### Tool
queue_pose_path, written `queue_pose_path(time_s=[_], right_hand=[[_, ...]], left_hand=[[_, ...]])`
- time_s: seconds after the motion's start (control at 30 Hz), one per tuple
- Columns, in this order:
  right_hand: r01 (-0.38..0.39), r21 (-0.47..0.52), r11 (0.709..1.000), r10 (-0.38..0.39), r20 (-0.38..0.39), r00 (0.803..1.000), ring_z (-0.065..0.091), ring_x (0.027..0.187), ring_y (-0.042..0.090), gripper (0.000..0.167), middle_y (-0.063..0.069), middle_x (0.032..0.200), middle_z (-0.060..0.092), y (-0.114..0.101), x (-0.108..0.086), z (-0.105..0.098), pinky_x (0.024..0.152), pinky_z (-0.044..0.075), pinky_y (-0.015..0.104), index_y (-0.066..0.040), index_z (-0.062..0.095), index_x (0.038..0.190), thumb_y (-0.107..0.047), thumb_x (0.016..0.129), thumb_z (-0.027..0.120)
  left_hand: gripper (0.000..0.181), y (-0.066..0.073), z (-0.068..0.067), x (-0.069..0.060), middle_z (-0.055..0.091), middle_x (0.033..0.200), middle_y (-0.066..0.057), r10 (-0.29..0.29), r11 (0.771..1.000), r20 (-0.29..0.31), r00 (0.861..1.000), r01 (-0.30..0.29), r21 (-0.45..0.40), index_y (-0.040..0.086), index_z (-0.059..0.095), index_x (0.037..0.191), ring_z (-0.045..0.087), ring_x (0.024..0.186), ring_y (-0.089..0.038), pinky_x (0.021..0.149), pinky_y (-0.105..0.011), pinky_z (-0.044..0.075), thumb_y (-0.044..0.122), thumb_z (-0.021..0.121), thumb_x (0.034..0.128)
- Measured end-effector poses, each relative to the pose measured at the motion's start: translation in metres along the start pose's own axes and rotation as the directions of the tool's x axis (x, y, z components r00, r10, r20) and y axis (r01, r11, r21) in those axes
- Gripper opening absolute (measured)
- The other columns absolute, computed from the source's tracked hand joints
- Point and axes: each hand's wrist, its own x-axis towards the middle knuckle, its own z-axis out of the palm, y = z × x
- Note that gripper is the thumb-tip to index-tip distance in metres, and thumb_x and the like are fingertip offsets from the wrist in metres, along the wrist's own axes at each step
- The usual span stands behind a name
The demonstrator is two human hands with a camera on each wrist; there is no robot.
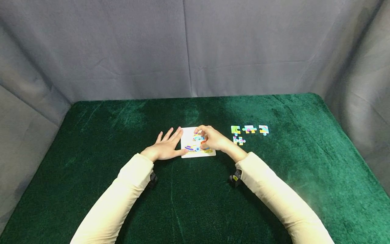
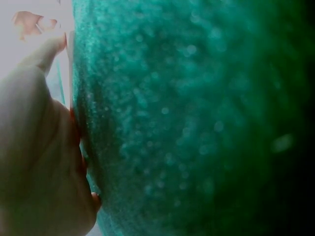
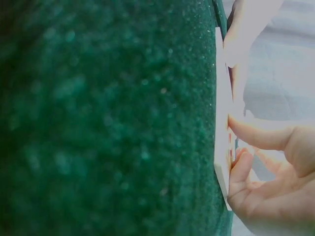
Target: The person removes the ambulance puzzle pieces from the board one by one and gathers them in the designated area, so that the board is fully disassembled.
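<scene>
A white puzzle board (image 1: 187, 135) with a colourful picture lies on the green cloth, and its side edge shows in the right wrist view (image 3: 222, 118). My left hand (image 1: 164, 147) is spread flat at its left side, with the thumb (image 2: 53, 49) and a fingertip over the edge. Bent over the board's right half, my right hand (image 1: 213, 138) has thumb and fingers curled around a small colourful puzzle piece (image 1: 199, 138) at the board's surface. The right thumb (image 3: 261, 132) touches the board. Those fingers partly cover the piece and the picture.
Several loose puzzle pieces lie to the right of the board: a green one (image 1: 235, 129), two beside it (image 1: 250, 129) and one below (image 1: 238, 140). Grey curtains (image 1: 122, 51) hang behind the green table (image 1: 122, 118).
</scene>
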Motion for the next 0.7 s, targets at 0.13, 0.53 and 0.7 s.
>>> queue_pose_path(time_s=[0.13,0.53,0.7], right_hand=[[-0.002,0.003,1.0,0.002,0.001,1.0,0.046,0.093,0.024,0.047,0.019,0.114,0.049,0.0002,0.0005,-0.0006,0.076,0.037,0.027,-0.006,0.051,0.124,0.004,0.082,0.067],[0.018,0.185,0.983,-0.009,-0.05,0.999,0.048,0.083,0.015,0.028,0.005,0.093,0.052,0.0092,0.0023,-0.0043,0.072,0.041,0.022,-0.001,0.06,0.12,-0.002,0.093,0.052],[-0.036,0.18,0.983,0.043,-0.036,0.998,0.051,0.087,0.017,0.031,0.01,0.098,0.058,0.0086,0.0013,-0.0068,0.075,0.041,0.022,0.002,0.059,0.123,-0.006,0.093,0.055]], left_hand=[[0.087,-0.0008,0.0004,0.0004,-0.009,0.163,-0.005,0.002,1.0,-0.003,1.0,-0.002,-0.001,0.01,-0.004,0.154,-0.013,0.15,-0.03,0.118,-0.057,-0.009,0.055,0.041,0.095],[0.087,0.0013,-0.001,0.0002,-0.007,0.163,-0.005,-0.004,1.0,-0.005,1.0,0.004,-0.001,0.01,-0.002,0.154,-0.011,0.15,-0.03,0.118,-0.057,-0.008,0.054,0.043,0.0948],[0.087,0.0012,0.0002,0.0002,-0.007,0.163,-0.006,-0.002,1.0,-0.01,1.0,0.002,0.001,0.01,-0.002,0.154,-0.011,0.15,-0.03,0.118,-0.057,-0.008,0.054,0.043,0.0948]])
